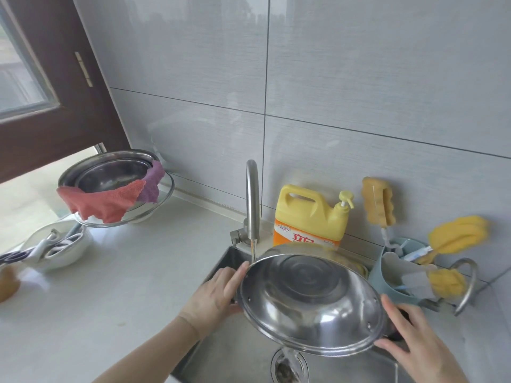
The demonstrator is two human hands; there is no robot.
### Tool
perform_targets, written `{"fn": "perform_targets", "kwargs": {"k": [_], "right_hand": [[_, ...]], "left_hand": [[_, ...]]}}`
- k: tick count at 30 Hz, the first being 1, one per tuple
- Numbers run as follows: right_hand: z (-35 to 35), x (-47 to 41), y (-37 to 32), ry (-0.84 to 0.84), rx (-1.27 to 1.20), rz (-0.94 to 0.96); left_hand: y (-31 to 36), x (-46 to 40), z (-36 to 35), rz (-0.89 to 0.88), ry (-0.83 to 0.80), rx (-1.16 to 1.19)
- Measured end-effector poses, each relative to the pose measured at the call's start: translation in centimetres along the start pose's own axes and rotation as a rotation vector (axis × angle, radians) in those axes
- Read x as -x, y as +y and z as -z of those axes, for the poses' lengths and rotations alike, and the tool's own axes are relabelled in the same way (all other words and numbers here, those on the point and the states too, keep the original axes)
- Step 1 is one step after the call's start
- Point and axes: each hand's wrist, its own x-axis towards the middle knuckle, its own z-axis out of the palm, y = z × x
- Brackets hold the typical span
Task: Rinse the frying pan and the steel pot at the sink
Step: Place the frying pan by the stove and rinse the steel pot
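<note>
Steel pot (pixel 309 299) tilted over the sink (pixel 240 352), its rim at the tap (pixel 252 205) stream. Left hand (pixel 215 295) and right hand (pixel 412 338) grip opposite sides. Detergent bottle (pixel 309 217) stands at the sink's far edge.

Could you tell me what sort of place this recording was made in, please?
Most likely a home kitchen, at the sink. A steel sink with a running faucet is set into a pale countertop, a yellow dish soap jug stands against the tiled wall, and both hands tilt a steel pot under the water.
</note>
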Motion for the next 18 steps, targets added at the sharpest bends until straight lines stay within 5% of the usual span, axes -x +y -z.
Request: {"fn": "perform_targets", "kwargs": {"k": [10,18], "right_hand": [[2.9,2.1,-1.0,0.072,-0.041,0.021],[0.6,0.6,-0.2,-0.009,0.014,-0.003]], "left_hand": [[2.7,-2.4,-0.8,-0.132,0.027,0.036],[0.5,0.0,0.8,0.02,-0.032,-0.017]]}}
